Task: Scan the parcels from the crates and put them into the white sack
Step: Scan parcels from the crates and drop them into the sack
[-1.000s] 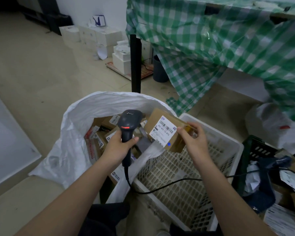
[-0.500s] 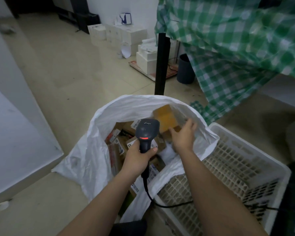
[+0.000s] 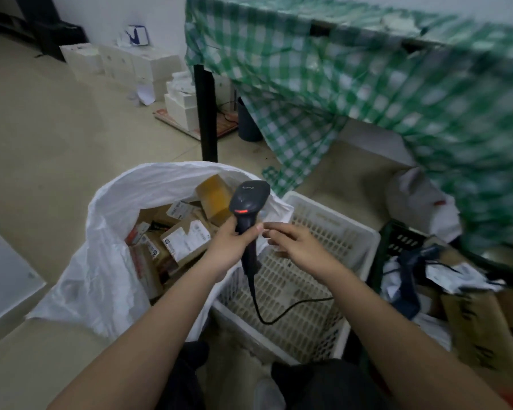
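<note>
- Head view: a black handheld barcode scanner (image 3: 248, 202) is gripped round its handle by the left hand (image 3: 230, 247), its red light showing and its cable (image 3: 279, 315) trailing down into the white crate (image 3: 332, 229).
- The right hand (image 3: 293, 247) is held just beside the scanner above the crate, fingers loosely extended; nothing is seen in its grip.
- The white sack (image 3: 107, 261) stands open on the floor, touching the crate's left side. Labelled cardboard parcels (image 3: 187, 235) are piled inside it, and a yellowish-brown box (image 3: 215, 199) leans against its far wall.
- No parcel can be seen in the white crate. More packets and paper lie in a dark green crate (image 3: 397, 241) to the right, though blur hides the detail.
- The parcels are judged small, light and stiff-sided; each would best be taken across two opposite faces, with the label left uncovered for scanning.
- The scanner cable crosses the white crate and could snag a reaching hand.
- A green checked cloth (image 3: 338, 84) hangs from a counter behind, beside a black leg (image 3: 206, 113). White boxes (image 3: 148, 66) are stacked by the far wall.
</note>
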Tool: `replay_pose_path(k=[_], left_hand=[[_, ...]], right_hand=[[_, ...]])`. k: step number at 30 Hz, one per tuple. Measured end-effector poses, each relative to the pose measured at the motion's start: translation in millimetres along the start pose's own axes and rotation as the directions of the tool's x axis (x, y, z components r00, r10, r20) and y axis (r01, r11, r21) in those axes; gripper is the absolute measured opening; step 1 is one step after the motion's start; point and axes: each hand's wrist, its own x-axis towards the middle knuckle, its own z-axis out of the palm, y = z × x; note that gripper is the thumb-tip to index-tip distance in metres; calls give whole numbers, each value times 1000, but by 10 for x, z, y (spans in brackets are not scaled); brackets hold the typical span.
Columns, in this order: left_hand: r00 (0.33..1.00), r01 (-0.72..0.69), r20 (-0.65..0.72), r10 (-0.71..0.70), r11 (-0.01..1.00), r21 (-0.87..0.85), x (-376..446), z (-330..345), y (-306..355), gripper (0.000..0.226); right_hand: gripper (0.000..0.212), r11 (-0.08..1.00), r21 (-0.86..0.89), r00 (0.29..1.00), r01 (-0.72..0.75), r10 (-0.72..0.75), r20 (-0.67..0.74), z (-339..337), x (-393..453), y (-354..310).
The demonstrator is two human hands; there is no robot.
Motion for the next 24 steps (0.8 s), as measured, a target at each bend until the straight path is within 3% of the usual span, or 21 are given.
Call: replay_pose_path(k=[3,7,12,15,21,24], left_hand=[[990,-15,136,18,1000,-18,-84,397,217,30],[942,-21,333,34,999,-42,-182,913,526,26],[898,-33,439,17,999,30,-192,1516,691,40],[909,-111,415,28,978,177,-88,1845,677,52],[881,-183,472,1,923,338,93,2483,566,48],[881,-219,473,2,888,404,256,2784,416,42]], right_hand=[[32,980,195,999,-49,50,-2,-209,-331,-4],[30,967,244,977,75,-23,-211,-563,-637,105],[33,951,300,902,72,66,-426,-1066,-948,192],[42,968,252,828,-11,150,-540,-1479,-1110,313],[23,943,119,738,-311,318,-595,-2298,-1473,600],[21,903,142,676,-406,402,-617,-2648,-1520,778]])
